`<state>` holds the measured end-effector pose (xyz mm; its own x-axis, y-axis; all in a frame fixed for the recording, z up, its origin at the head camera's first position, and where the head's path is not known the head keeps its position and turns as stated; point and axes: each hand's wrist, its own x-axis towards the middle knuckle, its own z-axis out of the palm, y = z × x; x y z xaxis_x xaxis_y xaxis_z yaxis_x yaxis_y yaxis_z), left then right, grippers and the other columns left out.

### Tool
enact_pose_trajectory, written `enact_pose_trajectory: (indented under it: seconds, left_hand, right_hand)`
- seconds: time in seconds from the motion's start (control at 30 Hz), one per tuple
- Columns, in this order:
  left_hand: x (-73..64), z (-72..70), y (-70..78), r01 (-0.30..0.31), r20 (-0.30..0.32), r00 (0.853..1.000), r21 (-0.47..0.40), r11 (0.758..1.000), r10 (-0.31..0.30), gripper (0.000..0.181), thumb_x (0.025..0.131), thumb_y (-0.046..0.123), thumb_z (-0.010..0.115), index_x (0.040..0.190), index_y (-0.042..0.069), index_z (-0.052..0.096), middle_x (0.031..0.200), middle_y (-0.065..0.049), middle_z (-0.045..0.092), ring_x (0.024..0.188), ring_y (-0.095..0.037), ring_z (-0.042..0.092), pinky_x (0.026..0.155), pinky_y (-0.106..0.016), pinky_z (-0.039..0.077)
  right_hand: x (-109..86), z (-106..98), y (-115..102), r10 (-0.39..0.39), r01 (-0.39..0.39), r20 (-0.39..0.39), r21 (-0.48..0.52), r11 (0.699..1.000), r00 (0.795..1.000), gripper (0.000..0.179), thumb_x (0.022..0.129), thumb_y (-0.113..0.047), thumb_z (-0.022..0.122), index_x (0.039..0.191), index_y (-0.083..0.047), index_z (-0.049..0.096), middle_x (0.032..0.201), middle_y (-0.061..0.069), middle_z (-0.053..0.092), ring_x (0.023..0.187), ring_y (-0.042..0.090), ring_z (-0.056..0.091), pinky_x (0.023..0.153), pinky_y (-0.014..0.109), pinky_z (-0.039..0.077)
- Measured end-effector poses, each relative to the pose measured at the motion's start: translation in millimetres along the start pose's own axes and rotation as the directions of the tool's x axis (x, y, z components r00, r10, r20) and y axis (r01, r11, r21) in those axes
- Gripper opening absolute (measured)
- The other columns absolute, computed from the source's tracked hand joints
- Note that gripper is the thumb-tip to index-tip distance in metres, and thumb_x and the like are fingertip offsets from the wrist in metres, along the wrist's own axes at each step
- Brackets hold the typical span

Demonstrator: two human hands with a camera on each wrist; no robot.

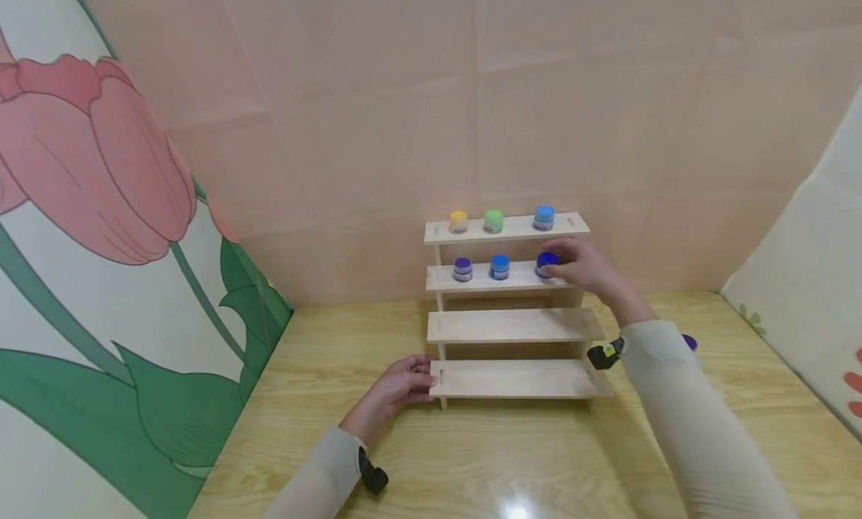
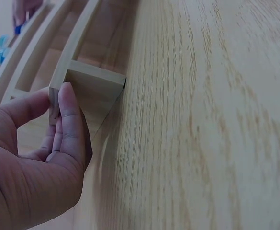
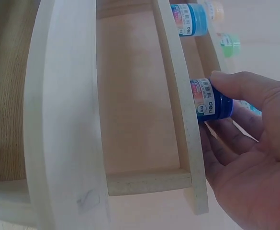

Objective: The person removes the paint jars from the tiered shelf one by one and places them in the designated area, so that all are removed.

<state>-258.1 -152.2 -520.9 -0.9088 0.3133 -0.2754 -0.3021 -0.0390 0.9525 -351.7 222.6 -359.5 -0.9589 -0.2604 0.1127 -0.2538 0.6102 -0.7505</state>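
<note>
A pale wooden rack (image 1: 518, 324) with stepped shelves stands on the table. My right hand (image 1: 582, 265) pinches a dark blue paint jar (image 3: 211, 99) between thumb and fingers at the right end of the second shelf from the top. To its left on that shelf are a purple-lidded jar (image 1: 462, 269) and a blue jar (image 1: 500, 267). A yellow jar (image 1: 458, 221), a green jar (image 1: 494, 220) and a light blue jar (image 1: 543, 218) sit on the top shelf. My left hand (image 2: 44, 148) grips the left end of the lowest shelf (image 1: 518, 378).
On the wood-grain table (image 1: 491, 459), a purple object (image 1: 690, 342) shows partly behind the right sleeve. A pinkish sheet (image 1: 377, 130) backs the table. A tulip-printed panel (image 1: 135, 295) rises at the left and a white panel (image 1: 795, 280) at the right.
</note>
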Motion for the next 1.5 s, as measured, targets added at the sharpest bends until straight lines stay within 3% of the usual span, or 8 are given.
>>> enact_pose_trajectory:
  seconds: [0.23,0.4,0.63,0.9,1.07,1.3,1.5]
  left_hand:
    - [1.0,1.5,0.5,0.009,-0.01,1.0,-0.002,1.0,-0.009,0.056,0.09,-0.003,0.068,0.143,-0.004,0.049,0.104,-0.006,0.057,0.083,-0.017,0.062,0.064,-0.026,0.06]
    - [0.8,2.7,2.6,0.012,-0.015,1.0,0.002,1.0,-0.012,0.056,0.09,-0.002,0.069,0.143,-0.004,0.049,0.105,-0.007,0.058,0.084,-0.018,0.063,0.066,-0.027,0.061]
    - [1.0,1.4,1.5,0.006,-0.006,1.0,0.005,1.0,-0.006,0.057,0.091,-0.002,0.068,0.144,-0.005,0.047,0.106,-0.007,0.057,0.083,-0.017,0.062,0.066,-0.027,0.061]
    - [1.6,-0.4,1.4,0.006,0.004,1.0,0.0,1.0,-0.006,0.058,0.091,-0.002,0.068,0.144,-0.005,0.047,0.107,-0.007,0.058,0.085,-0.018,0.062,0.066,-0.027,0.061]
    - [1.7,0.3,3.5,0.013,-0.01,1.0,-0.003,1.0,-0.013,0.054,0.09,-0.002,0.069,0.141,-0.003,0.051,0.105,-0.007,0.058,0.083,-0.018,0.063,0.066,-0.027,0.061]
    - [1.4,0.3,3.4,0.019,-0.003,1.0,0.005,1.0,-0.019,0.056,0.09,-0.002,0.069,0.142,-0.004,0.049,0.106,-0.008,0.057,0.083,-0.018,0.063,0.067,-0.027,0.061]
    - [2.5,-0.7,1.0,0.022,0.0,1.0,0.001,1.0,-0.022,0.058,0.09,-0.002,0.068,0.144,-0.005,0.047,0.108,-0.008,0.057,0.084,-0.018,0.063,0.066,-0.026,0.061]
  right_hand:
    - [2.5,2.2,2.5,-0.004,0.003,-0.009,-0.074,0.997,1.0,0.051,0.095,-0.015,0.07,0.14,0.002,0.052,0.139,0.03,0.05,0.127,0.047,0.048,0.111,0.064,0.039]
    - [-0.3,0.0,1.8,0.011,-0.011,-0.006,-0.052,0.999,1.0,0.049,0.097,-0.016,0.069,0.14,0.0,0.052,0.14,0.029,0.05,0.127,0.046,0.047,0.11,0.064,0.04]
    - [-11.1,-11.4,2.0,0.001,-0.001,-0.007,-0.005,1.0,1.0,0.051,0.098,-0.02,0.068,0.142,-0.002,0.052,0.141,0.028,0.051,0.126,0.044,0.051,0.096,0.053,0.053]
    - [-28.8,-30.2,13.4,-0.001,0.002,-0.01,0.024,1.0,1.0,0.054,0.098,-0.025,0.068,0.144,-0.002,0.049,0.139,0.028,0.052,0.125,0.042,0.051,0.091,0.037,0.052]
    - [-43.8,-44.8,24.7,-0.003,0.003,-0.023,-0.005,1.0,1.0,0.059,0.099,-0.029,0.067,0.146,0.0,0.046,0.141,0.03,0.05,0.129,0.046,0.047,0.099,0.053,0.047]
    - [-68.3,-62.0,40.3,0.013,-0.018,-0.056,-0.086,0.996,0.998,0.059,0.1,-0.033,0.065,0.145,0.0,0.046,0.137,0.031,0.053,0.125,0.046,0.051,0.096,0.052,0.049]
    - [-86.2,-68.9,60.2,0.031,-0.036,-0.051,-0.1,0.994,0.998,0.062,0.101,-0.035,0.063,0.148,0.0,0.043,0.138,0.031,0.052,0.128,0.052,0.047,0.098,0.066,0.046]
